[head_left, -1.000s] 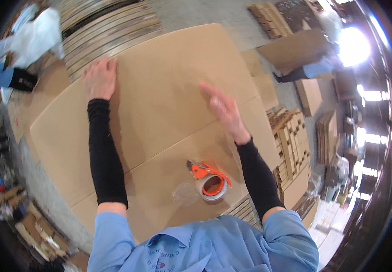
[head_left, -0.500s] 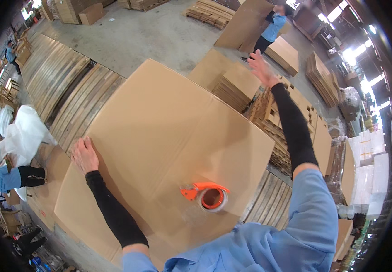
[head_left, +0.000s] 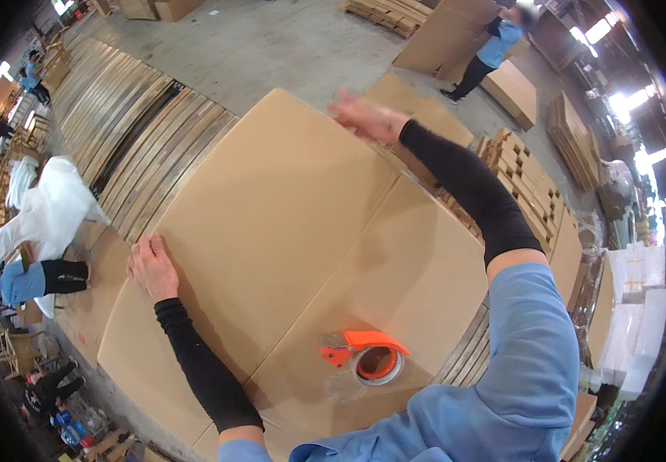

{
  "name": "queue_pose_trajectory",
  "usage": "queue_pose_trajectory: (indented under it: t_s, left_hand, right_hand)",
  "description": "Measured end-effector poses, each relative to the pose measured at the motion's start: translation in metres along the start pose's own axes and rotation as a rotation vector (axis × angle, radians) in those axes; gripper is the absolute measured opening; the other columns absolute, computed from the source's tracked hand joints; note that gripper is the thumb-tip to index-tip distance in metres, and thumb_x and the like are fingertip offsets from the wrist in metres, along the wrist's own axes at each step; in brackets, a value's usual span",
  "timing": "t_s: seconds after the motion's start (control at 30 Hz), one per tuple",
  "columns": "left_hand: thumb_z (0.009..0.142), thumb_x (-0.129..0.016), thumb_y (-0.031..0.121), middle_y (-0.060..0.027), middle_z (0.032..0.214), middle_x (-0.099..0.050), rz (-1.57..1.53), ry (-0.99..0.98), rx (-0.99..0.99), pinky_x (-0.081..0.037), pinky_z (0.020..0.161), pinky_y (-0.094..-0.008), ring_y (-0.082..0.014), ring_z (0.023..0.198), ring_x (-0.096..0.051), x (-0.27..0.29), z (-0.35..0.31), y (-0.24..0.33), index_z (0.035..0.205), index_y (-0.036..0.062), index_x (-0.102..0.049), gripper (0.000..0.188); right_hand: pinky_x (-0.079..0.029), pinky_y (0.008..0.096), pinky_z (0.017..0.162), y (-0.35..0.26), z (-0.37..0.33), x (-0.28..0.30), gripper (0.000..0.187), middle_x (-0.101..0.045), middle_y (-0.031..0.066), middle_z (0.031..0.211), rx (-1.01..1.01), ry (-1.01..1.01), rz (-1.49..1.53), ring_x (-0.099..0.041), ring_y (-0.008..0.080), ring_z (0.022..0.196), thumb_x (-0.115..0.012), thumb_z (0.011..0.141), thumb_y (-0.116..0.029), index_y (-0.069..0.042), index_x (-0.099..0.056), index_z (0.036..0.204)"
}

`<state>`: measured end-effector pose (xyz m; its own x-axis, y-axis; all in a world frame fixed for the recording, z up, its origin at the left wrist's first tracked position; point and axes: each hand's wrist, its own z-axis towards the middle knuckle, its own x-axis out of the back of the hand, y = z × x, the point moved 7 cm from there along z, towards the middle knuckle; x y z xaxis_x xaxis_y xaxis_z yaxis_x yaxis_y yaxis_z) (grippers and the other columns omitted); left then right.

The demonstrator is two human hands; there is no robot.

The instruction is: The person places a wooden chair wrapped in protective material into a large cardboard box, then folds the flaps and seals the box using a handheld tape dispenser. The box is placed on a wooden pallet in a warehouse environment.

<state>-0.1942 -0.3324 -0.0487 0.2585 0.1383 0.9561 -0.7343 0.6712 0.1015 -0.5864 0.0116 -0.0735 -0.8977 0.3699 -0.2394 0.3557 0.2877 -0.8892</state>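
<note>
— Your left hand (head_left: pixel 153 267) rests uncurled on the left edge of the large brown cardboard sheet (head_left: pixel 294 208); your right hand (head_left: pixel 369 119), gripping nothing, is by the far-right edge, contact unclear.

— Press evenly, minding the orange tape dispenser (head_left: pixel 371 341) on its near part; past the far corner, grey concrete floor (head_left: pixel 271 46) gives room.

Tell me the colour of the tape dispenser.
Bright orange; the tape dispenser shows best in the head view.
</note>
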Motion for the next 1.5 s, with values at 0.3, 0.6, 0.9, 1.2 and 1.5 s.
queue_pose_trajectory:
  t_s: [0.3,0.6,0.9,1.2,1.5]
  left_hand:
    - [0.107,-0.043,0.047,-0.0128,0.119,-0.067,-0.001,-0.011,0.010,-0.042,0.101,-0.0507,-0.0362,0.113,-0.061,0.001,0.000,-0.006,0.122,0.0068,-0.066,0.048]
    - [0.106,-0.046,0.043,-0.0141,0.117,-0.068,-0.034,0.074,-0.015,-0.045,0.098,-0.0490,-0.0354,0.111,-0.062,0.016,-0.013,0.003,0.118,0.0077,-0.066,0.043]
    - [0.105,-0.049,0.040,-0.0140,0.112,-0.070,-0.154,0.032,0.047,-0.044,0.101,-0.0488,-0.0322,0.111,-0.064,0.027,-0.011,0.022,0.117,0.0086,-0.068,0.038]
    - [0.097,-0.055,0.021,-0.0127,0.092,-0.068,-0.317,0.156,0.104,-0.047,0.089,-0.0448,-0.0298,0.094,-0.068,0.034,-0.012,0.024,0.100,0.0086,-0.064,0.016]
    - [0.090,-0.060,0.015,-0.0141,0.094,-0.071,-0.499,0.228,0.127,-0.045,0.092,-0.0417,-0.0301,0.098,-0.067,0.039,-0.017,0.015,0.092,0.0089,-0.069,0.010]
  right_hand:
    - [-0.025,0.0409,0.123,-0.041,0.041,-0.056,0.089,-0.038,0.0075,0.162,-0.095,0.038,-0.162,-0.030,0.0215,0.150,-0.042,0.099,-0.073,-0.008,-0.034,0.159]
    - [-0.004,0.0451,0.128,-0.020,-0.117,0.117,0.094,-0.008,0.0171,0.172,0.106,0.611,0.075,-0.007,0.0293,0.159,-0.026,0.101,-0.075,-0.008,-0.006,0.165]
    - [-0.028,0.0382,0.123,0.069,-0.208,0.018,0.066,-0.045,0.0139,0.157,0.089,0.850,-0.305,-0.041,0.0238,0.145,-0.036,0.111,-0.050,-0.001,-0.039,0.155]
    - [-0.048,0.0404,0.102,0.059,-0.264,-0.290,0.089,-0.063,0.0147,0.128,-0.048,0.137,-1.011,-0.062,0.0278,0.116,-0.091,0.068,-0.040,-0.001,-0.056,0.139]
    - [-0.053,0.0343,0.091,0.098,-0.268,-0.304,0.035,-0.068,0.0122,0.117,-0.382,0.440,-0.465,-0.067,0.0214,0.101,-0.068,0.085,-0.003,0.003,-0.064,0.119]
